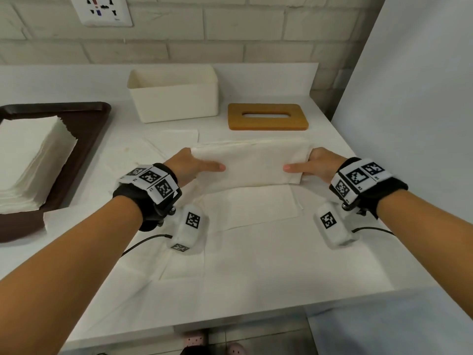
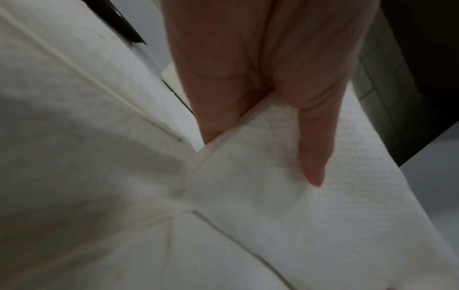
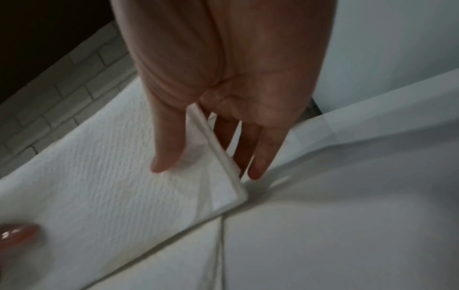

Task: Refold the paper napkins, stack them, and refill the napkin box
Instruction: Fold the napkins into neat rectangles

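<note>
A stack of folded white napkins [image 1: 252, 163] is held off the counter between both hands. My left hand [image 1: 197, 166] pinches its left end, thumb on top and fingers beneath; the left wrist view shows the thumb [image 2: 311, 157] on the napkin stack [image 2: 323, 206]. My right hand [image 1: 309, 166] pinches the right end the same way, with the thumb [image 3: 166, 153] above the napkin stack [image 3: 99, 186] and fingers [image 3: 258, 162] under it. The open white napkin box [image 1: 176, 98] stands behind, and its wooden slotted lid [image 1: 267, 116] lies to the right of it.
Unfolded napkins [image 1: 243, 242] are spread over the white counter under my hands. A brown tray [image 1: 84, 139] at the left holds a tall pile of napkins [image 1: 30, 160]. A brick wall runs behind and a white panel stands at the right. The counter's front edge is near.
</note>
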`<state>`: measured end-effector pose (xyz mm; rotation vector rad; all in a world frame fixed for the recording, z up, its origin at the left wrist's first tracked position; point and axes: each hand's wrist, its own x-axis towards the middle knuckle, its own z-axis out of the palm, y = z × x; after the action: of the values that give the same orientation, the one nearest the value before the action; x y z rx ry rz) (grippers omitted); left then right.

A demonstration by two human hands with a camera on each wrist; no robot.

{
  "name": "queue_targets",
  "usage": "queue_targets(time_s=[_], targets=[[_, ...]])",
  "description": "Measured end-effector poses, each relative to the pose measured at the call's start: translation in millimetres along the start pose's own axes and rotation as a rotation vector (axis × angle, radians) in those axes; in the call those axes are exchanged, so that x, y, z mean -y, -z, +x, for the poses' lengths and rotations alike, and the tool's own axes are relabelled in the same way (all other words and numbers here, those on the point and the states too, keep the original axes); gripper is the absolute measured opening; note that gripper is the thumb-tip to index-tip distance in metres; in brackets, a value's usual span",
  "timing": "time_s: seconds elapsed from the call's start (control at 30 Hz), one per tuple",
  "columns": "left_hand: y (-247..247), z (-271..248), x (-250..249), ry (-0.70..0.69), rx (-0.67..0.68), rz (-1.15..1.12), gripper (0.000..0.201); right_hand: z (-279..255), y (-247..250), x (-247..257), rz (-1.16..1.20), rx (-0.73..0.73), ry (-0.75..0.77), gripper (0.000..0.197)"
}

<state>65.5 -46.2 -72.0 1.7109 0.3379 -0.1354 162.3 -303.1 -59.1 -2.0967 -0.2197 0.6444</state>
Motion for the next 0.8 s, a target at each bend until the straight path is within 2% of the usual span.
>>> queue_targets(time_s=[0.1, 0.13, 0.27, 0.37, 0.43, 0.47, 0.53, 0.6, 0.7, 0.77, 0.8], targets=[[0, 0, -11, -0.073, -0.047, -0.101, 0.031, -1, 3, 9, 0.047, -0.058, 0.095, 0.042], [1, 3, -12, -0.092, -0.049, -0.117, 0.024, 0, 5, 10, 0.047, -0.057, 0.109, 0.041], [3, 6, -7, -0.111, 0.01, -0.078, 0.032, 5, 8, 2, -0.045, 0.011, 0.109, 0.034], [4, 9, 0, -0.069, 0.018, -0.066, 0.036, 6, 9, 0, -0.113, 0.037, 0.1, 0.037], [3, 11, 2, -0.027, 0.03, 0.007, 0.048, 10, 8, -1, -0.138, 0.026, 0.079, 0.041], [1, 12, 3, -0.006, 0.033, 0.068, 0.054, 12, 6, -2, -0.137, 0.018, 0.065, 0.042], [-3, 14, 1, -0.001, 0.016, 0.143, 0.052, 14, 4, 0, -0.086, -0.024, 0.045, 0.045], [-2, 17, -3, -0.035, -0.03, 0.122, 0.05, 17, 6, 7, -0.011, -0.054, 0.052, 0.046], [3, 20, -9, -0.05, -0.07, 0.037, 0.065, 20, 11, 15, 0.027, -0.066, 0.094, 0.055], [5, 22, -9, -0.024, -0.035, 0.024, 0.053, 23, 13, 13, -0.03, -0.048, 0.072, 0.071], [4, 22, -9, -0.009, -0.011, 0.017, 0.044, 25, 12, 11, -0.063, -0.039, 0.05, 0.07]])
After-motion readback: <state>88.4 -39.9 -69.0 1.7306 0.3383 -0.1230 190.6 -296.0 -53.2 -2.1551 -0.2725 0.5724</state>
